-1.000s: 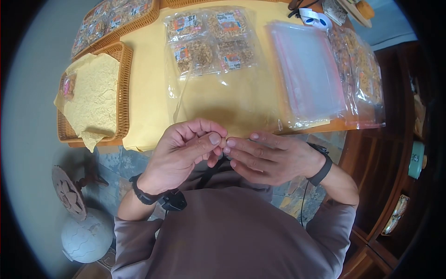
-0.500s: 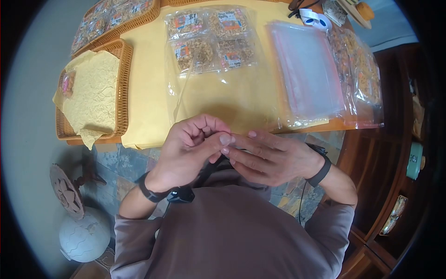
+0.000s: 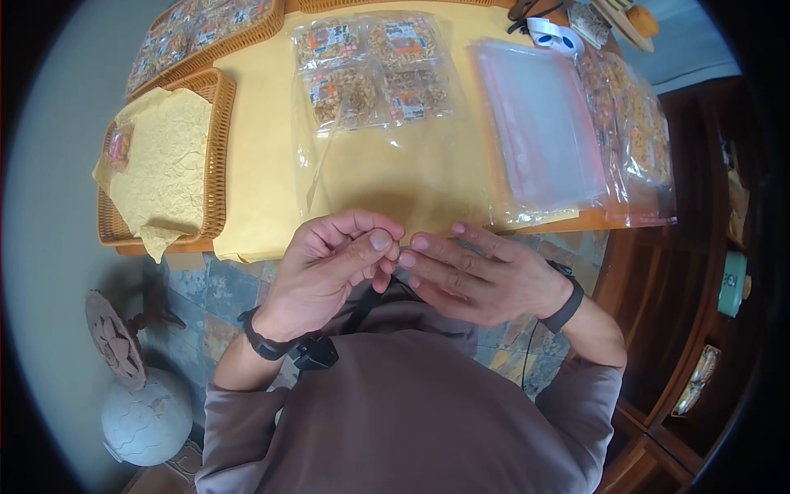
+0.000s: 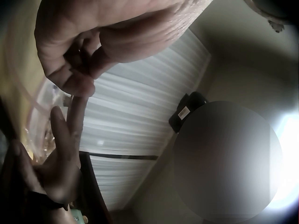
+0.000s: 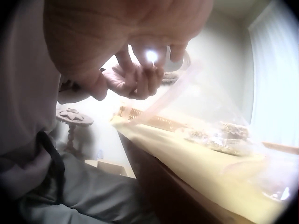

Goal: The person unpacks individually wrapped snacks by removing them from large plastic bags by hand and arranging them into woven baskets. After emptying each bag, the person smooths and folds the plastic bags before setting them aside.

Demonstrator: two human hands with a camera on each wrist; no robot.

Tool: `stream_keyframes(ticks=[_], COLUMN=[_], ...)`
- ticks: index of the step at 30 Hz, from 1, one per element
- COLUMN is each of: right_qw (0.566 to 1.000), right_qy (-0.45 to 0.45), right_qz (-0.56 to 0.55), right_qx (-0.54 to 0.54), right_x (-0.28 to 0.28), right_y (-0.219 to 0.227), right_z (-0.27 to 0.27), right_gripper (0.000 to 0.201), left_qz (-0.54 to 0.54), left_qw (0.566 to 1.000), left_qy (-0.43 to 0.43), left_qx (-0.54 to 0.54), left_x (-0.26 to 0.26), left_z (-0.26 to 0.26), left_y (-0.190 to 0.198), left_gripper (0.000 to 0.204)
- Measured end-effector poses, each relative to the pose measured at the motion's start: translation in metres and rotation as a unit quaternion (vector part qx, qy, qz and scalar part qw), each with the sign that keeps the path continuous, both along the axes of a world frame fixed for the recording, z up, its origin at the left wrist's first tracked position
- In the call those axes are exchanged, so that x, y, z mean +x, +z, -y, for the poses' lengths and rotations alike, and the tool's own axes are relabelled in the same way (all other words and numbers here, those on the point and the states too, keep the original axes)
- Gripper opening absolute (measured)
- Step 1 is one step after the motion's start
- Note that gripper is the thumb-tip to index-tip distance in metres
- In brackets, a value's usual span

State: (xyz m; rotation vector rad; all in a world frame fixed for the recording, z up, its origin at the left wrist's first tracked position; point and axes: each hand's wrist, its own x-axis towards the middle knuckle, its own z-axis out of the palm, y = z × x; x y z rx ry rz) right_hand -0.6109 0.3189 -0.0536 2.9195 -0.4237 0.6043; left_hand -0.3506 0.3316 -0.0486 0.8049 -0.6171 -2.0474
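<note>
Both hands meet in front of the torso, just off the table's near edge. My left hand point(image 3: 317, 267) has its fingers curled, thumb and index finger together, pinching a fingertip of the right hand; the left wrist view shows this left hand point(image 4: 107, 37) above that fingertip. Whether anything thin lies between them I cannot tell. The right hand point(image 3: 494, 280) reaches in with straight, slightly spread fingers. Beyond them a large clear bag point(image 3: 395, 165) lies on the table, with several nut-like snack packs point(image 3: 346, 95) in its far half.
A stack of clear, pink-edged bags point(image 3: 539, 123) lies at right, beside filled bags point(image 3: 646, 140). A paper-lined wicker tray point(image 3: 216, 156) stands at left, holding one small packet point(image 3: 120, 146). Another wicker tray of packs point(image 3: 197, 37) is behind it. Dark wooden shelves point(image 3: 658, 305) stand right.
The hands stay close together. The right index and middle fingertips have drawn slightly away from the left thumb, and the right fingers have spread a little. The bags and trays have not moved.
</note>
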Motion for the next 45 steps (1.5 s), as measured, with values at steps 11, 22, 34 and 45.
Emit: stream_keyframes(ticks=[11, 22, 34, 45], right_qw=[0.995, 0.976, 0.779, 0.798], right_qy=[0.013, -0.107, -0.199, -0.237], right_qz=[-0.088, 0.115, 0.44, 0.434], right_qx=[-0.038, 0.152, 0.401, 0.344], right_x=[-0.005, -0.007, 0.02, 0.018], right_y=[0.007, 0.012, 0.007, 0.013], right_z=[-0.001, -0.02, -0.032, -0.035], right_gripper=[0.027, 0.035, 0.028, 0.03], left_qz=[0.242, -0.064, 0.009, 0.048], left_qw=[0.964, 0.997, 0.997, 0.986], left_qy=[-0.019, 0.012, 0.064, 0.111], left_qx=[-0.105, 0.04, -0.038, -0.111], left_x=[-0.008, -0.011, -0.046, -0.058], left_z=[-0.003, -0.007, -0.015, -0.022], left_y=[0.007, -0.003, -0.006, -0.004], left_gripper=[0.016, 0.015, 0.015, 0.015])
